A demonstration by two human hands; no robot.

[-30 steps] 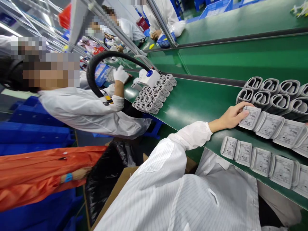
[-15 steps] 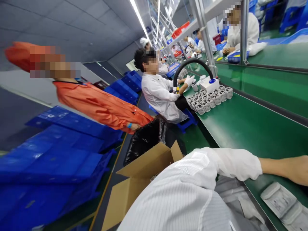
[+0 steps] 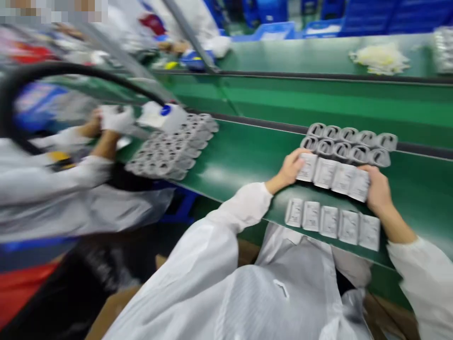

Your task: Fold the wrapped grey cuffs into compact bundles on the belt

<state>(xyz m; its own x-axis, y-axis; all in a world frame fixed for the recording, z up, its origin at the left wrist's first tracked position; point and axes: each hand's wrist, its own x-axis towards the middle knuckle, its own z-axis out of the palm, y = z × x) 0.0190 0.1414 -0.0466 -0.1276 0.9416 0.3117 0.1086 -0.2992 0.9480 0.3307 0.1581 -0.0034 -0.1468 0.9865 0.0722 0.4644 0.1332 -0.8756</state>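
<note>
A row of several light-grey plastic housings [image 3: 333, 174] is squeezed end to end between my two hands over the green bench. My left hand [image 3: 293, 166] is closed on the row's left end, and my right hand [image 3: 378, 189] grips its right end. Just behind them, two rows of similar grey housings [image 3: 342, 150] stand with their oval openings up. Nearer to me, along the bench's front edge, another row of flat-lying housings [image 3: 329, 222] shows its marked faces. The marks are too blurred to read.
The green bench [image 3: 247, 165] runs across the view. To the left stand a large block of grey housings [image 3: 173, 146], a white box with a blue disc [image 3: 164, 115] and a black hose [image 3: 81, 68]. A co-worker's gloved hand [image 3: 118, 118] is beside them. A cardboard box [image 3: 115, 307] sits below.
My view has swung from the aisle and the person in orange to the bench in front of me. Both my hands now show, holding the row of housings; earlier only one forearm and part of a hand showed.
</note>
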